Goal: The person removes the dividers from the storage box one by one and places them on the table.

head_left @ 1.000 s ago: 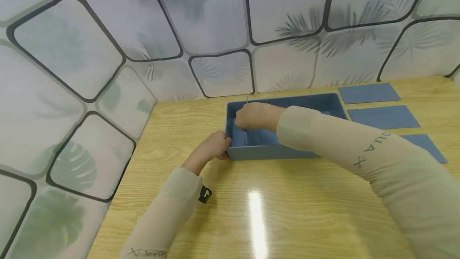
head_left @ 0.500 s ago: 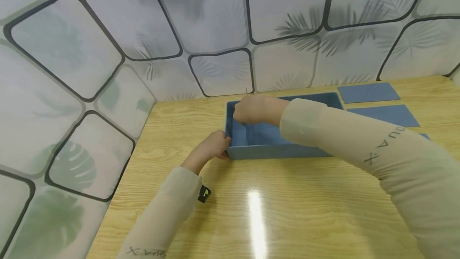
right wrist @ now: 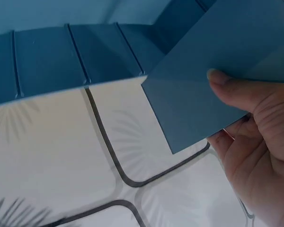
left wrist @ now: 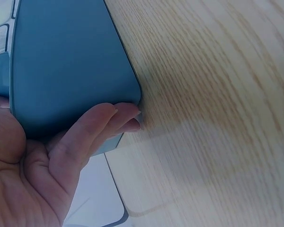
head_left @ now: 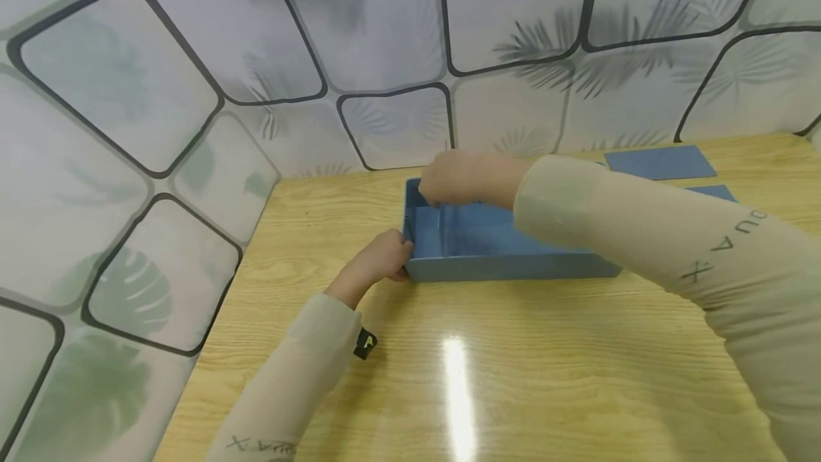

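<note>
A long blue plastic box (head_left: 513,267) sits on the wooden table, its inner wall (right wrist: 47,56) lined with narrow upright ribs. My left hand (head_left: 381,255) grips the box's near left corner, thumb at the rim and fingers along the outside wall (left wrist: 71,61). Over the box's left end is my right hand (head_left: 458,177), pinching a flat blue divider panel (right wrist: 189,99) between thumb and fingers. In the right wrist view the panel is tilted and overlaps the ribbed wall, with one corner sticking out past the rim. My right forearm hides part of the box's right side.
Flat blue panels lie on the table right of the box, one (head_left: 661,162) at the back and another (head_left: 713,192) partly behind the right sleeve. A patterned wall (head_left: 398,127) stands close behind the box. A black tag (head_left: 365,344) shows beside the left cuff.
My right hand has risen toward the box's back rim with the panel. The right sleeve has shifted and now covers more of the loose panels. My left hand stays on the corner.
</note>
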Motion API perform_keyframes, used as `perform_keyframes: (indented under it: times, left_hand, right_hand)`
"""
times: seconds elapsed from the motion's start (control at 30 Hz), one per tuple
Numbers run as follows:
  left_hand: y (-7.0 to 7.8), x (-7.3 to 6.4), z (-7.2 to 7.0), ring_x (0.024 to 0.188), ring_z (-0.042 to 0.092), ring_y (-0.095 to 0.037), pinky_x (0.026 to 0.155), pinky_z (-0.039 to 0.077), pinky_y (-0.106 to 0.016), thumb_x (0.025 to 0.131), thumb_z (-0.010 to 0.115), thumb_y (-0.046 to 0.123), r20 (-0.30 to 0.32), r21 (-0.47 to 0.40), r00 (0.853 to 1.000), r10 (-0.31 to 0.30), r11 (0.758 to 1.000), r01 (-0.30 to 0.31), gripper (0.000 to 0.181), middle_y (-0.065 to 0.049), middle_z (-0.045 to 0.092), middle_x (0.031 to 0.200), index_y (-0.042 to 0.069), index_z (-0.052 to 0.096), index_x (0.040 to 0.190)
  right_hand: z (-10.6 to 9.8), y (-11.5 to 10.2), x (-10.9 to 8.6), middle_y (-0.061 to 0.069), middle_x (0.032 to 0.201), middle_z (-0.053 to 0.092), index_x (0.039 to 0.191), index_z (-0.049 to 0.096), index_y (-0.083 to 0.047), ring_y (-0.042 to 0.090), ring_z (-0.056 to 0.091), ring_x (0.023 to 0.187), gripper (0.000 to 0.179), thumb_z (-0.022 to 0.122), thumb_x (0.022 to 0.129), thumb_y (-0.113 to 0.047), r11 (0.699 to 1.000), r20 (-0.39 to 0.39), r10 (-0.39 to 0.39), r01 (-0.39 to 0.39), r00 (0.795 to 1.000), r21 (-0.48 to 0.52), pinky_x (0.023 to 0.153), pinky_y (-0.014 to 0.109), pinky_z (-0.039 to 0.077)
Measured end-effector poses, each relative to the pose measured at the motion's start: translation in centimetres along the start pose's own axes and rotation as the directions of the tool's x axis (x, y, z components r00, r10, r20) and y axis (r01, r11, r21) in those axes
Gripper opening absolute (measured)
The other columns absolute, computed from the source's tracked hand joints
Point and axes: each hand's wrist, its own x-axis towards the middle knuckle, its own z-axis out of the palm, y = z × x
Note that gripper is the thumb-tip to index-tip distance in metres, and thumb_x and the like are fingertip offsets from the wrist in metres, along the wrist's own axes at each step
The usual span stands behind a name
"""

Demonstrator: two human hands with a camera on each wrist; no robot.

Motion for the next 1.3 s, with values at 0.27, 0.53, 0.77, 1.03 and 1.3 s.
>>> perform_keyframes:
  times: [0.27, 0.53, 0.77, 1.03, 1.3]
  left_hand:
    - [0.2, 0.1, 0.0, 0.072, 0.069, -0.028, 0.061, 0.059, -0.03, 0.099, 0.032, 0.011, -0.007, 0.016, 1.0, 0.003, 1.0, -0.003, 0.032, -0.027, 0.064, 0.091, -0.01, 0.056, 0.092]
    - [0.2, 0.0, 0.1, 0.073, 0.069, -0.028, 0.062, 0.058, -0.031, 0.099, 0.033, 0.011, -0.003, 0.038, 1.0, 0.001, 0.999, -0.001, 0.032, -0.026, 0.065, 0.091, -0.009, 0.056, 0.092]
    - [0.3, -0.2, 0.2, 0.072, 0.069, -0.027, 0.062, 0.058, -0.031, 0.099, 0.033, 0.011, -0.005, 0.042, 1.0, -0.002, 0.999, 0.002, 0.032, -0.025, 0.065, 0.09, -0.01, 0.056, 0.094]
    - [0.2, -0.3, 0.2, 0.069, 0.068, -0.026, 0.06, 0.058, -0.031, 0.097, 0.033, 0.011, -0.014, 0.037, 1.0, 0.0, 0.999, 0.001, 0.032, -0.024, 0.065, 0.088, -0.012, 0.056, 0.099]
    - [0.2, -0.3, 0.1, 0.066, 0.068, -0.025, 0.06, 0.058, -0.032, 0.097, 0.032, 0.011, -0.016, 0.051, 1.0, 0.02, 0.999, -0.019, 0.032, -0.023, 0.065, 0.085, -0.009, 0.057, 0.09]
  right_hand:
    - [-0.3, 0.8, -1.8, -0.001, 0.064, 0.025, 0.058, 0.025, -0.017, 0.014, 0.018, 0.057, 0.04, 0.046, 0.084, 0.005, 0.999, -0.035, 0.021, -0.02, 0.999, 0.026, 0.052, 0.028, 0.019]
    - [-0.3, 0.8, -3.0, 0.002, 0.076, 0.046, 0.066, 0.047, -0.013, 0.016, 0.036, 0.064, 0.028, 0.048, 0.093, -0.004, 0.996, 0.055, 0.081, -0.083, 0.995, 0.019, 0.057, 0.03, 0.034]
    - [-0.1, 0.9, -4.6, 0.002, 0.073, 0.052, 0.073, 0.054, -0.009, 0.017, 0.042, 0.067, 0.022, 0.048, 0.092, 0.0, 0.998, 0.059, 0.062, -0.063, 0.996, 0.016, 0.062, 0.031, 0.041]
    - [0.8, 1.6, -7.1, 0.005, 0.07, 0.054, 0.074, 0.059, -0.005, 0.018, 0.044, 0.063, 0.02, 0.049, 0.089, 0.005, 0.999, -0.012, 0.038, -0.038, 0.999, -0.01, 0.062, 0.033, 0.047]
    - [2.3, 3.1, -8.6, 0.002, 0.062, 0.044, 0.069, 0.053, -0.008, 0.015, 0.036, 0.058, 0.025, 0.048, 0.087, 0.008, 0.998, 0.045, 0.054, -0.053, 0.998, -0.033, 0.054, 0.027, 0.035]
